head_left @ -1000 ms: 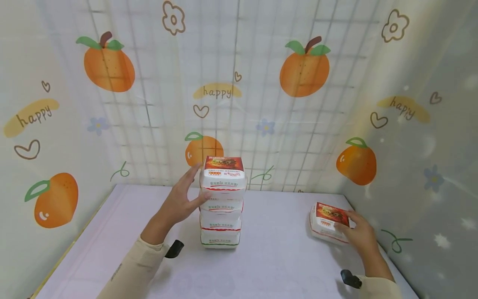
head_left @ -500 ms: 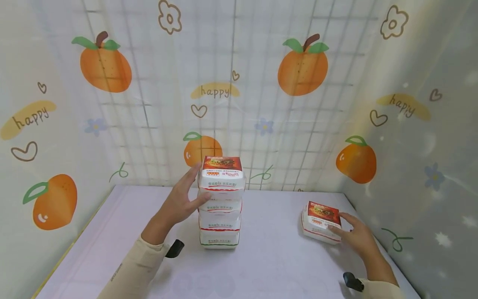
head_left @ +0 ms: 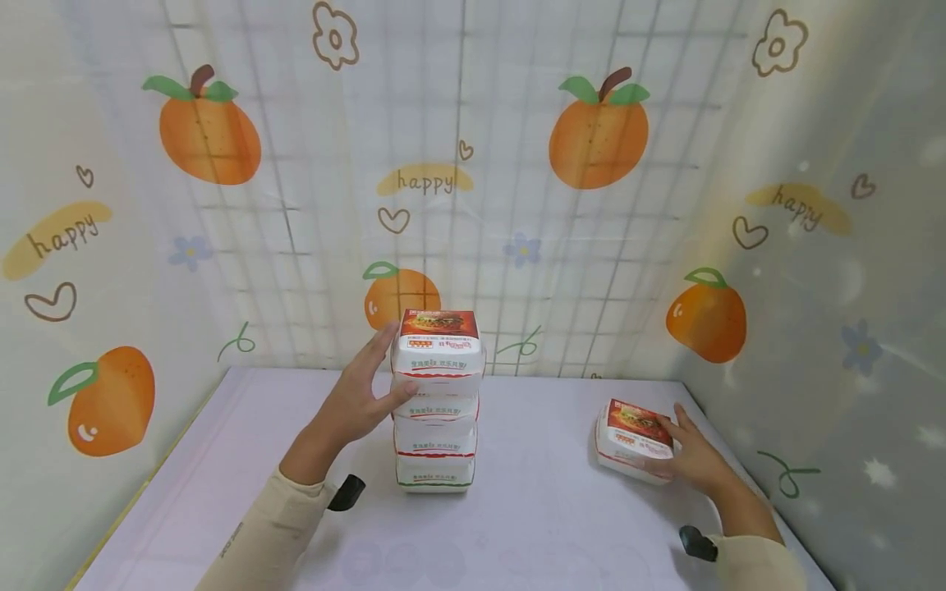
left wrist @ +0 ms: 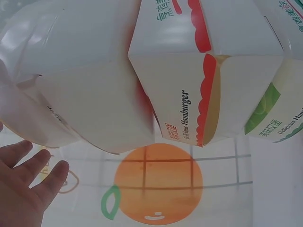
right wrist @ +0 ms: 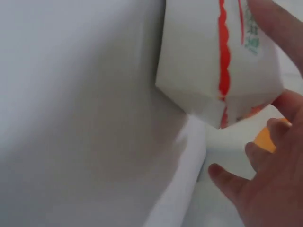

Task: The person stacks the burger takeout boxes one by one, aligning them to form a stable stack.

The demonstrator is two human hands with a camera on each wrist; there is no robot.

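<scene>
Several white burger boxes (head_left: pixel 436 443) stand in one upright stack near the middle of the table. A red lid with a burger picture tops the uppermost box (head_left: pixel 439 353). Against its left side rests my left hand (head_left: pixel 362 402), thumb at the front; its fingers (left wrist: pixel 49 182) look straight and spread in the left wrist view. Farther right, a single burger box (head_left: pixel 628 451) sits at a slant. My right hand (head_left: pixel 702 460) holds it by its right corner, thumb along the front and index finger at the lid. The other fingers (right wrist: pixel 232 182) are spread off the box.
A pale table (head_left: pixel 532 525) carries everything. Behind it hangs a curtain (head_left: pixel 502 222) printed with oranges, with a wire grid showing through. A greyer curtain side (head_left: pixel 850 410) closes in along the right edge, near my right hand.
The single box has slid slightly left with my right hand, then stayed put. My right thumb has shifted down its front and the fingers have moved over the lid. The stack stands still.
</scene>
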